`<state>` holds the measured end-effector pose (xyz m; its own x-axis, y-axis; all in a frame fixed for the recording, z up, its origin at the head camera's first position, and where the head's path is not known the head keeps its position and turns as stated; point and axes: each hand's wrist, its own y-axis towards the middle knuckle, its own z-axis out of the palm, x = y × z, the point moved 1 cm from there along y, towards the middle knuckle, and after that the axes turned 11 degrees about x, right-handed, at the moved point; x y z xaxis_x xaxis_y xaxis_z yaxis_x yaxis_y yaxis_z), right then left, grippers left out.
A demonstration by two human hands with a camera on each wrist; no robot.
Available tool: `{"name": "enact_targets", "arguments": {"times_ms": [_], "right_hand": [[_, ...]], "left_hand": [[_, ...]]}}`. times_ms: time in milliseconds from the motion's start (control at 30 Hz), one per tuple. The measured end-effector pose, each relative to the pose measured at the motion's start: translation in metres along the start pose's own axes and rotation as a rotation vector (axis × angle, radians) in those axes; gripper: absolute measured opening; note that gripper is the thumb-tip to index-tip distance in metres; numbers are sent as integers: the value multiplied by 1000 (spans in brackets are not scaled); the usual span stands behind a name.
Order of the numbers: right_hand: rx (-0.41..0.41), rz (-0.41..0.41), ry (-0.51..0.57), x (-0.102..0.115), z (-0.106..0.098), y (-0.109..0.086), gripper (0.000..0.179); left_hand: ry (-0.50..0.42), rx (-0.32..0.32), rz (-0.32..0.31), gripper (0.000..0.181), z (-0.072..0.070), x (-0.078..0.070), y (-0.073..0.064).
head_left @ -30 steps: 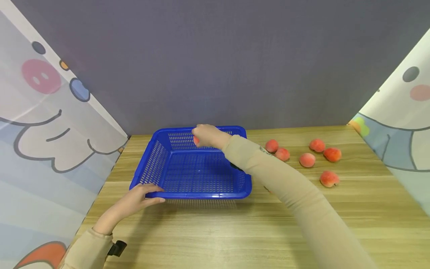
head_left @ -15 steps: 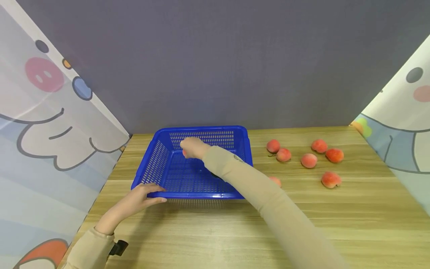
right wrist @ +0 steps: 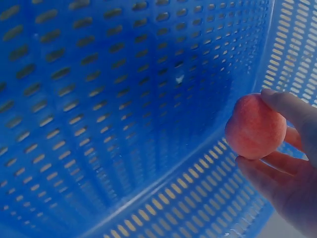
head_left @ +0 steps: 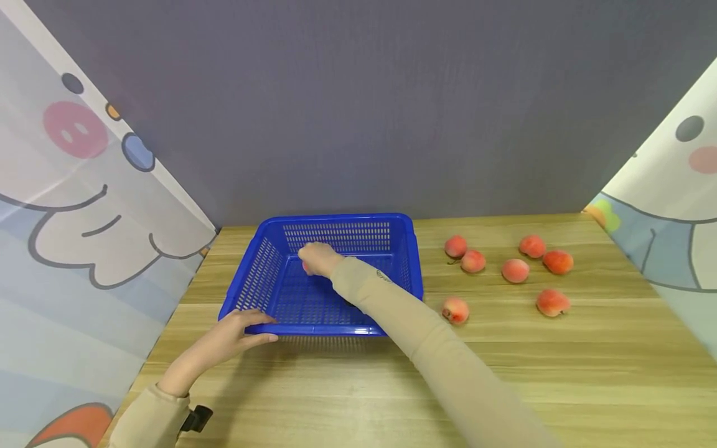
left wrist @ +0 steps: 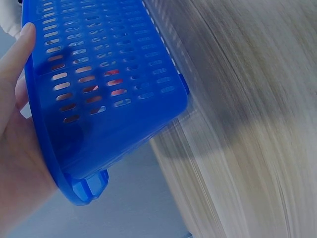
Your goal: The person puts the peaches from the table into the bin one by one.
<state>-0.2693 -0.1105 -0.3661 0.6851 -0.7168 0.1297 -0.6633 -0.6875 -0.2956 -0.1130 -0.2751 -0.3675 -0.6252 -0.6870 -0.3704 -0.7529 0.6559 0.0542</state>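
Observation:
A blue perforated plastic basket [head_left: 330, 330] stands on the wooden table. At its near left corner my left hand [head_left: 238, 330] grips the rim, thumb on the outer side and fingers over the top. Inside the basket, toward the back left, is my right hand [head_left: 319, 258]. It holds a red peach [right wrist: 256, 126] between thumb and fingers, plainly seen in the right wrist view. In the head view most of that peach is hidden behind the hand. The basket floor [right wrist: 124, 99] shows no other fruit.
Several more peaches lie on the table right of the basket: a pair [head_left: 473, 261] near its right side, one peach [head_left: 455, 310] by my right sleeve, and others [head_left: 552, 302] farther right. A grey panel [head_left: 392, 112] rises behind, with cartoon-printed sheets [head_left: 73, 249] at the sides.
My right hand has moved left and down into the basket with the peach. The sleeve's shift uncovers a peach on the table. My left hand stays on the rim.

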Motion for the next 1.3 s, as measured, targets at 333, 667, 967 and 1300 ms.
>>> {"name": "enact_targets", "arguments": {"times_ms": [333,667,967,1300], "right_hand": [[-36,15,12,-9,13,7,10],[-52,17,18,-12,22,13,12],[-42,24,19,-13,23,11,14],[-72,12,9,-10,12,11,23]], "left_hand": [[2,8,-7,19,1,1,0],[-11,20,-30,20,1,0,0],[-14,22,-26,19,1,-1,2],[4,9,-27,19,1,0,1]]}}
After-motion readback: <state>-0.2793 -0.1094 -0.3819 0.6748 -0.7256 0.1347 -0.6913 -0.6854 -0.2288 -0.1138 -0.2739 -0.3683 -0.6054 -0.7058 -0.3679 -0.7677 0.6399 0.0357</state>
